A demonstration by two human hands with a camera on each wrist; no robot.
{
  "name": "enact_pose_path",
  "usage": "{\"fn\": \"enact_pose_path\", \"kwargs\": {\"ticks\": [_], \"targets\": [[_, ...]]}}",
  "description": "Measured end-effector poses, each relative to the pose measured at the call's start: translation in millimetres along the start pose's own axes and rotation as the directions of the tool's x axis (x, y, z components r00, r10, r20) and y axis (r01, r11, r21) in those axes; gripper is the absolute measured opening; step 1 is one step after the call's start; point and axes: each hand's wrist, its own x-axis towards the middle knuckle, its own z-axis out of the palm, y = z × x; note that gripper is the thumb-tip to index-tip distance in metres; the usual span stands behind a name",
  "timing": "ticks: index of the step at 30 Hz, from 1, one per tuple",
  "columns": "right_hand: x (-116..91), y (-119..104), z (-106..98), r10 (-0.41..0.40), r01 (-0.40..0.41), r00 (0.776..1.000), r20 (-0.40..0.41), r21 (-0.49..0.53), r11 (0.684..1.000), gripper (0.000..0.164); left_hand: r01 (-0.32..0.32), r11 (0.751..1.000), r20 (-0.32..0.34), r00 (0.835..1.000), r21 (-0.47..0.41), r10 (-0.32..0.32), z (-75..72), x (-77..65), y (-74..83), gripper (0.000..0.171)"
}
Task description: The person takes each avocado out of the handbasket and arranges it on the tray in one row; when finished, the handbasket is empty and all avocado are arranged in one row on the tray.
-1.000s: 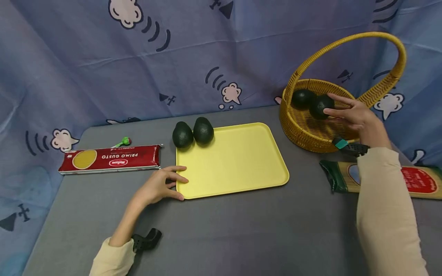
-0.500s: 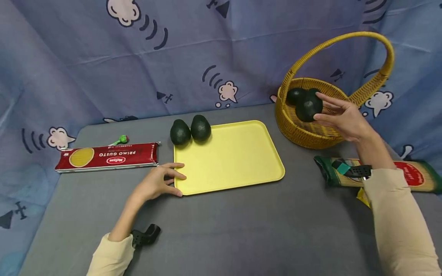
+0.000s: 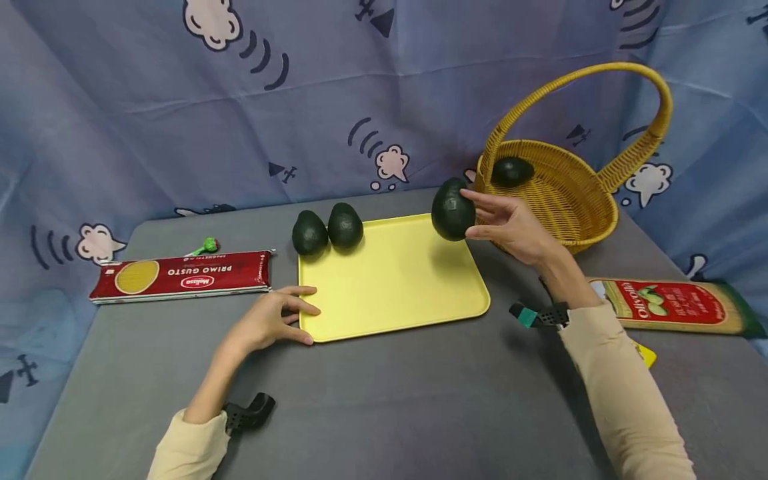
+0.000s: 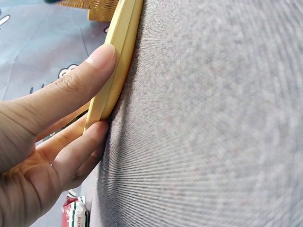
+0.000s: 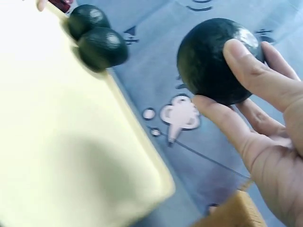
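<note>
My right hand (image 3: 510, 223) holds an avocado (image 3: 453, 210) between thumb and fingers, raised over the right end of the yellow tray (image 3: 396, 287). Its shadow falls on the tray in the right wrist view, where the dark fruit (image 5: 213, 61) shows large in the fingertips. Two more avocados, one left (image 3: 310, 233) and one right (image 3: 345, 227), lie side by side at the tray's far left corner. My left hand (image 3: 267, 320) grips the near left corner, with the thumb (image 4: 94, 66) on the rim and fingers around the corner. Another avocado (image 3: 512, 171) sits in the wicker basket (image 3: 549, 153).
Left of the tray lies a red spaghetti pack (image 3: 183, 277), with a green-wrapped lollipop (image 3: 210, 245) behind it. A long Olivoila-labelled pack (image 3: 678, 305) lies at right, beyond my sleeve, and a small yellow item (image 3: 646, 353) peeks out beside the sleeve. A patterned cloth hangs behind the table.
My right hand has lifted the avocado out of the basket and carried it left over the tray. My left hand has stayed at the tray corner.
</note>
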Motion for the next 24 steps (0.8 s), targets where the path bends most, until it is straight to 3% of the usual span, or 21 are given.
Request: {"fn": "enact_pose_path", "kwargs": {"ticks": [8, 16, 24], "targets": [[51, 45, 26, 0.098, -0.086, 0.993, 0.066, -0.164, 0.983, 0.06, 0.009, 1.0, -0.002, 1.0, 0.0, -0.009, 0.5, 0.2, 0.3, 0.038], [83, 68, 42, 0.178, -0.168, 0.979, 0.097, -0.1, 0.981, 0.061, 0.003, 1.0, -0.005, 1.0, -0.006, -0.003, 2.5, -1.2, 0.9, 0.038], [98, 71, 55, 0.128, -0.118, 0.987, 0.099, -0.104, 0.988, 0.069, -0.007, 1.0, -0.006, 1.0, -0.002, 0.007, 0.8, 0.9, -0.5, 0.038]]}}
